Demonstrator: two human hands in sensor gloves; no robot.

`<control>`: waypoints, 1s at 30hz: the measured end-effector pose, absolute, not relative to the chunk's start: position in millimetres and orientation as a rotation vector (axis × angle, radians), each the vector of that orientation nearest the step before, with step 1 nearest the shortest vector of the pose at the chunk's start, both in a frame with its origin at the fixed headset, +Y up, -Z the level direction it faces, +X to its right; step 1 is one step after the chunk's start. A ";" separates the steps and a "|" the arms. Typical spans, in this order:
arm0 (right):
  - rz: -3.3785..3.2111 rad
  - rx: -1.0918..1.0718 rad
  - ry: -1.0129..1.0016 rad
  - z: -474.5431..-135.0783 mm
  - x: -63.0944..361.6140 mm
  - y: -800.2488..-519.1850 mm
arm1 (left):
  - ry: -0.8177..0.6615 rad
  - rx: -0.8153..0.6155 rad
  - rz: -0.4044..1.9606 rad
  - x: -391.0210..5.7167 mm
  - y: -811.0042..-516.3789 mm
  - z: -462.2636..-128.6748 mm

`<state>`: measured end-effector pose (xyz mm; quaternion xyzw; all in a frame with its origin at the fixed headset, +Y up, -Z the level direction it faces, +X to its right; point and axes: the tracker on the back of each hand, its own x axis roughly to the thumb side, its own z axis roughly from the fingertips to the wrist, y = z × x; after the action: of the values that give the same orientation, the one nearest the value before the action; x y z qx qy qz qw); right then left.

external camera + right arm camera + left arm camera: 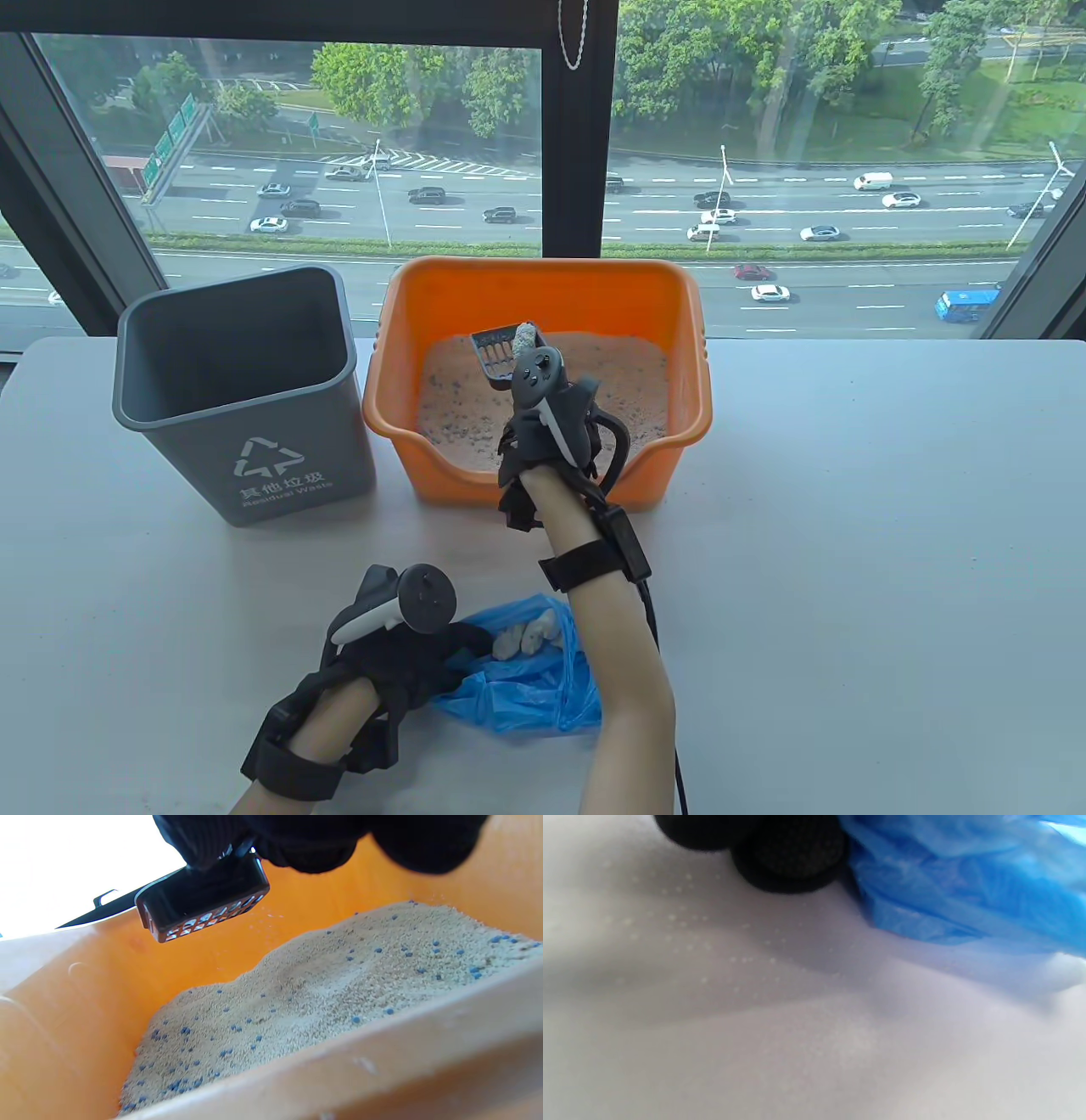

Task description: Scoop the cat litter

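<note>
An orange litter box sits at the table's middle back, holding sandy litter with blue specks, also seen in the right wrist view. My right hand grips a dark slotted scoop above the litter; a grey clump lies in it. In the right wrist view the scoop hangs clear of the litter. My left hand holds the edge of a blue plastic bag on the table, with pale clumps inside. The bag also shows in the left wrist view.
A grey waste bin with a recycling mark stands open to the left of the litter box. A white table carries everything. A window lies behind the table's far edge.
</note>
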<state>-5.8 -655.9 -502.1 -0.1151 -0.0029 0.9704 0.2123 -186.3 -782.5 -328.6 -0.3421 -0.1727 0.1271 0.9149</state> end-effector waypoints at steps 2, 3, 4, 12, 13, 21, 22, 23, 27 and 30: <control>2.637 -0.347 -0.138 -494.6 -3.2 -652.3 | -0.355 -0.703 0.258 -186.3 -782.5 -328.6; 2.617 -0.313 -0.172 -492.8 -3.1 -650.1 | -0.355 -0.703 0.257 -186.3 -782.5 -328.5; 2.631 -0.266 -0.124 -492.9 -2.4 -649.3 | -0.355 -0.702 0.257 -186.4 -782.6 -328.4; 2.581 -0.213 -0.110 -480.2 4.7 -641.8 | -0.352 -0.697 0.248 -185.8 -782.4 -327.6; 2.522 -0.252 -0.171 -476.5 5.6 -641.4 | -0.352 -0.696 0.246 -185.7 -782.4 -327.5; 2.587 -0.222 -0.161 -460.9 16.6 -629.2 | -0.349 -0.692 0.235 -184.9 -782.2 -326.7; 2.592 -0.205 -0.158 -455.1 19.4 -625.7 | -0.349 -0.692 0.235 -185.0 -782.3 -326.7; 2.596 -0.190 -0.160 -450.6 21.6 -623.2 | -0.349 -0.692 0.235 -184.9 -782.2 -326.6; 2.626 -0.129 -0.174 -420.1 37.5 -610.4 | -0.349 -0.689 0.230 -184.5 -782.1 -326.4; 2.641 -0.110 -0.178 -396.5 48.6 -601.7 | -0.347 -0.692 0.235 -184.7 -782.3 -326.4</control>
<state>48.6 -601.7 -396.5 -0.0403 -0.0650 0.9668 0.2438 -184.7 -782.3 -326.4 -0.3366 -0.1690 0.1145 0.9193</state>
